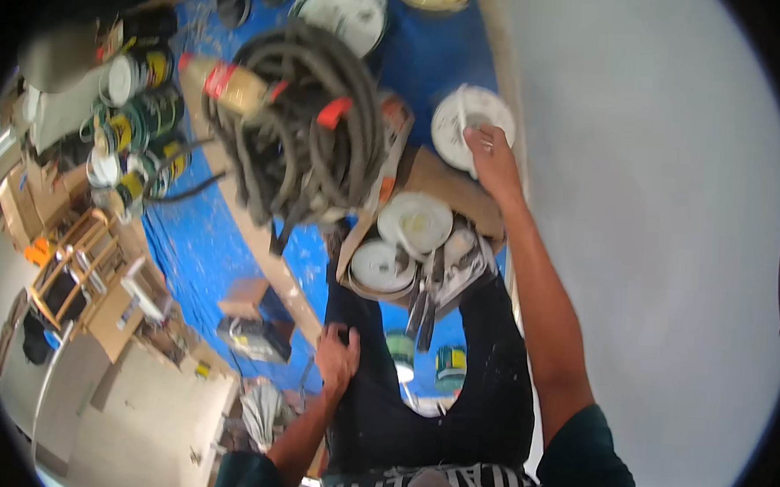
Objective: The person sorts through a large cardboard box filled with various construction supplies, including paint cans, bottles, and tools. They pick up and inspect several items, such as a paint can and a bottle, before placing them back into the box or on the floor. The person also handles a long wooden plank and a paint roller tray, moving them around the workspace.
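Note:
My right hand [490,152] reaches forward over a round white bucket lid [453,128] beside the pale wall. Its fingers are curled at the lid, and whatever they grip is hidden under them. My left hand [337,357] is low, next to my left knee and the near end of a wooden plank [269,272]. Its fingers are bent, with a dark spot between them that I cannot make out. Between my knees sits an open cardboard box [446,180] holding white round tubs [415,223] and several dark-handled hand tools [427,290].
Ahead lies a large coil of grey hose [299,133] with a red-capped bottle [226,85] on it. Paint cans [150,112] cluster at the left. A white bucket [340,16] stands farther off. Blue sheeting [195,260] covers the floor; a pale wall [654,257] rises on the right.

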`<action>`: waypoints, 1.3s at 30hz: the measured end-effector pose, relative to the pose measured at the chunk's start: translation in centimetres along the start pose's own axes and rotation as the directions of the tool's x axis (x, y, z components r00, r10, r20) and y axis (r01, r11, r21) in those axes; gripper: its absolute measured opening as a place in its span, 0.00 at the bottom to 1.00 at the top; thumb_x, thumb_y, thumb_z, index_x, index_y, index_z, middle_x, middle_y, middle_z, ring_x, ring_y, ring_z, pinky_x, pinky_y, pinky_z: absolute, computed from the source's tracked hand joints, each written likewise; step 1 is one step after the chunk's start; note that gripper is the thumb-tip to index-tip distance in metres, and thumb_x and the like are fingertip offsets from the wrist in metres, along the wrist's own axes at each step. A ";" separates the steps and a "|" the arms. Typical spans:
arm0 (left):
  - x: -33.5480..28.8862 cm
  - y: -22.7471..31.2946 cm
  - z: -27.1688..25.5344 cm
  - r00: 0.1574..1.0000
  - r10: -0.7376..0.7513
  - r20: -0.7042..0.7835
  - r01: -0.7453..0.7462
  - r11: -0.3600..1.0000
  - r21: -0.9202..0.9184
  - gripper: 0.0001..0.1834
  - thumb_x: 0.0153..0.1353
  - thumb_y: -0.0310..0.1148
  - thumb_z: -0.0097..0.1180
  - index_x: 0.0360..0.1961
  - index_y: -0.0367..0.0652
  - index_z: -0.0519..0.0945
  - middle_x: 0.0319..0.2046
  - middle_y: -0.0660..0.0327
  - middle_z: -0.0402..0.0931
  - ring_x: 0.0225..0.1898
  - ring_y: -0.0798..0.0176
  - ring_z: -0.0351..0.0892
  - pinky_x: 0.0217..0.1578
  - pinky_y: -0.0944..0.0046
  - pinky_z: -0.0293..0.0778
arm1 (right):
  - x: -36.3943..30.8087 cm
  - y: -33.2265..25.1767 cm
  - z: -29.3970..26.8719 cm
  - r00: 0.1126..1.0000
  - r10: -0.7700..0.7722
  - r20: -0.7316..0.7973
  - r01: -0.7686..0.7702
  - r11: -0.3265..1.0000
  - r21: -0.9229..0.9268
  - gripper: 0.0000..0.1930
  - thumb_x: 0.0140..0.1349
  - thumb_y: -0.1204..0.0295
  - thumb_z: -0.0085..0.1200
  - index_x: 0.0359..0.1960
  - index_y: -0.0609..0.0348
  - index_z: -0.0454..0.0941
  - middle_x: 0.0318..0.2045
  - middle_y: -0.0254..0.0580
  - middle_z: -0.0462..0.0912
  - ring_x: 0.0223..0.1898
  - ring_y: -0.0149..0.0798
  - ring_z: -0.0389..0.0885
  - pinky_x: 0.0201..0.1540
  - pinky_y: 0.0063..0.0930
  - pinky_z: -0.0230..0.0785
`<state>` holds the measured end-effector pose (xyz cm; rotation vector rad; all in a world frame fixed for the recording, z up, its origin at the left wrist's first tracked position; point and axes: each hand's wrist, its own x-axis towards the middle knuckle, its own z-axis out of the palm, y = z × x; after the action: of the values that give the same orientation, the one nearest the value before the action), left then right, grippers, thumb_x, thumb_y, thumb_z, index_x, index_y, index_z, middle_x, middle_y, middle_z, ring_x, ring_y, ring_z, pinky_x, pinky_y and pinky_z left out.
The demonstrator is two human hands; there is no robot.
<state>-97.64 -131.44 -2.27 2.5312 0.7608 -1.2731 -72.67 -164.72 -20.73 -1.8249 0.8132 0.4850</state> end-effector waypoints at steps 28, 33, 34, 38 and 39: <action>-2.4 -7.6 1.3 0.993 -0.106 -0.058 0.084 0.950 -0.302 0.16 0.58 0.41 0.59 0.43 0.43 0.79 0.47 0.57 0.75 0.55 0.49 0.71 0.48 0.48 0.75 | -5.4 -6.4 -4.9 0.955 -0.022 0.297 0.158 0.883 -0.441 0.16 0.60 0.56 0.65 0.31 0.58 0.82 0.28 0.32 0.77 0.31 0.26 0.69 0.40 0.22 0.64; -2.5 -8.7 2.0 0.992 -0.100 -0.077 0.068 0.937 -0.341 0.16 0.57 0.41 0.59 0.43 0.44 0.78 0.47 0.58 0.75 0.55 0.49 0.71 0.48 0.48 0.75 | -5.3 -7.7 -3.3 0.819 -0.211 0.533 0.556 0.522 -0.647 0.13 0.61 0.61 0.64 0.28 0.58 0.81 0.26 0.40 0.78 0.31 0.35 0.75 0.45 0.29 0.70; -2.6 -8.8 2.1 0.992 -0.106 -0.074 0.074 0.937 -0.342 0.16 0.57 0.40 0.59 0.43 0.44 0.78 0.47 0.58 0.75 0.56 0.49 0.70 0.48 0.48 0.75 | -5.3 -8.2 -2.8 0.766 -0.243 0.596 0.639 0.396 -0.659 0.12 0.60 0.62 0.65 0.28 0.58 0.81 0.26 0.41 0.78 0.32 0.38 0.77 0.47 0.31 0.71; -2.6 -9.0 2.0 0.992 -0.107 -0.066 0.077 0.934 -0.349 0.16 0.58 0.40 0.59 0.43 0.44 0.78 0.47 0.58 0.75 0.56 0.49 0.70 0.47 0.47 0.75 | -4.8 -8.4 -2.0 0.609 -0.197 0.768 0.781 -0.020 -0.624 0.11 0.55 0.63 0.67 0.29 0.57 0.82 0.42 0.41 0.79 0.47 0.44 0.76 0.61 0.41 0.66; -2.6 -9.1 2.0 0.992 -0.104 -0.070 0.074 0.934 -0.350 0.16 0.58 0.40 0.59 0.43 0.44 0.78 0.47 0.58 0.75 0.56 0.49 0.70 0.47 0.47 0.75 | -4.7 -8.0 -1.9 0.612 -0.186 0.769 0.768 -0.092 -0.633 0.11 0.55 0.63 0.67 0.30 0.57 0.83 0.46 0.40 0.77 0.50 0.45 0.75 0.63 0.42 0.64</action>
<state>-105.14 -125.46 -1.02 2.2975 1.0301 -0.9551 -70.24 -163.13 -11.71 -2.8040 -1.0010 1.0156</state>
